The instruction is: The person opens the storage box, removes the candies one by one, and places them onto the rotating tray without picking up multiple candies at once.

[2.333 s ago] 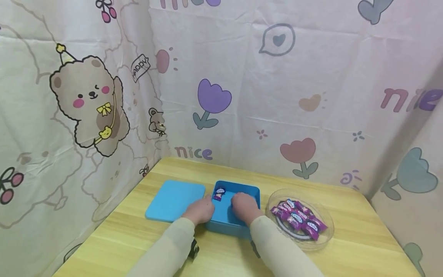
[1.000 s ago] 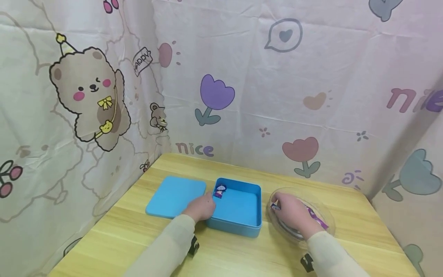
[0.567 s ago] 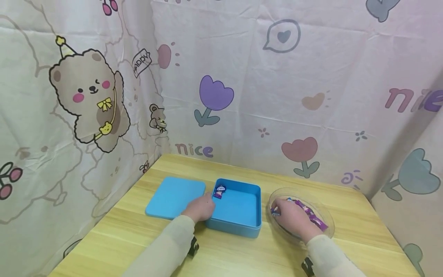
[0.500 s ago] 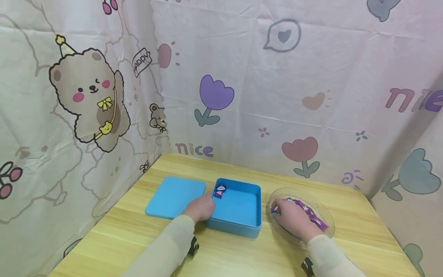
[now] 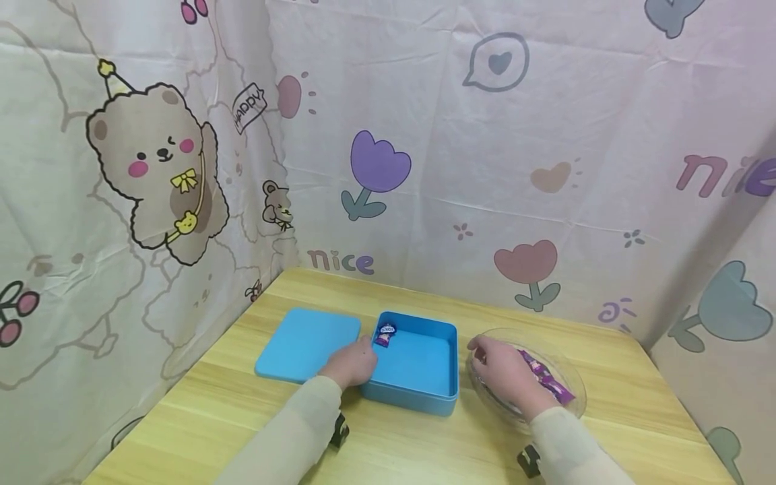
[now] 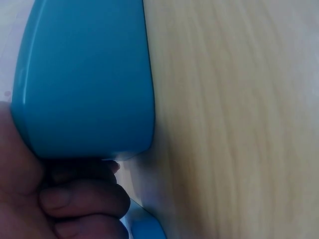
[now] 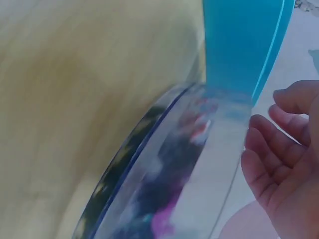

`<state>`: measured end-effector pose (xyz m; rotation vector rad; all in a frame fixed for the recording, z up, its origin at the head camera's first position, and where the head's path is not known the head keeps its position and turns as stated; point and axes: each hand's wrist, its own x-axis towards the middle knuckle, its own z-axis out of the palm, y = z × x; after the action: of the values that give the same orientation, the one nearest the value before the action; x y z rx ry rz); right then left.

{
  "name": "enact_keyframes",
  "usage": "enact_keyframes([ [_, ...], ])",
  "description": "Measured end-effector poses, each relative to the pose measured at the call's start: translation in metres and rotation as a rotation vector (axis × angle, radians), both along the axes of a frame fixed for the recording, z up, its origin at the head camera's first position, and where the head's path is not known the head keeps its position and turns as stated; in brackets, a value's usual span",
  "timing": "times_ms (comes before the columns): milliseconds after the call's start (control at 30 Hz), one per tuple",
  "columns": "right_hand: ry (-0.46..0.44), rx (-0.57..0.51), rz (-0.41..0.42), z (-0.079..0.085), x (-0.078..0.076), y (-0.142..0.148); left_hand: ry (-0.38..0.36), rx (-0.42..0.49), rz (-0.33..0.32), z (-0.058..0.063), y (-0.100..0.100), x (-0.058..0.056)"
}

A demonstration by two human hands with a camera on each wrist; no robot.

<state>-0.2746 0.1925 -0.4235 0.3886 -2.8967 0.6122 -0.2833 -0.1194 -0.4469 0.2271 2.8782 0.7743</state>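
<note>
In the head view my left hand (image 5: 351, 364) grips the left side of a blue lidless box (image 5: 409, 401). Its thumb lies at the rim and the fingers curl against the outer wall (image 6: 89, 89), as the left wrist view shows. One purple wrapped candy (image 5: 384, 335) lies in the box's far left corner. My right hand (image 5: 504, 372) is over the left rim of a clear round dish (image 5: 576, 367), partly covering the purple wrapped candies (image 5: 548, 380) inside. In the right wrist view its fingers (image 7: 269, 154) are loosely bent, with no candy visible between them.
A flat light-blue lid (image 5: 306, 343) lies left of the box on the wooden table (image 5: 412, 448). Printed curtains (image 5: 448, 168) close off the back and both sides. A black wrist mount (image 5: 529, 461) shows beneath the right sleeve.
My right hand has gone from inside the box to the dish, reached among the candies, then risen slightly toward the left rim. My left hand stays on the box.
</note>
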Motion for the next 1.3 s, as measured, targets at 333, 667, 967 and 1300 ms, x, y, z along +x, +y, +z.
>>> enact_keyframes([
  [333, 0.051, 0.016, 0.08, 0.004, -0.006, -0.044, 0.011, -0.015, 0.01, -0.002, 0.001, -0.003],
  [667, 0.021, 0.135, 0.249, 0.005, -0.022, -0.091, 0.011, -0.016, 0.015, -0.002, 0.001, -0.003],
  [967, -0.094, 0.186, 0.323, -0.007, -0.035, -0.126, 0.015, -0.027, 0.009, 0.0, 0.001, -0.003],
  [1300, -0.18, 0.262, 0.279, -0.016, -0.053, -0.147, 0.011, -0.035, -0.003, 0.001, 0.0, -0.003],
])
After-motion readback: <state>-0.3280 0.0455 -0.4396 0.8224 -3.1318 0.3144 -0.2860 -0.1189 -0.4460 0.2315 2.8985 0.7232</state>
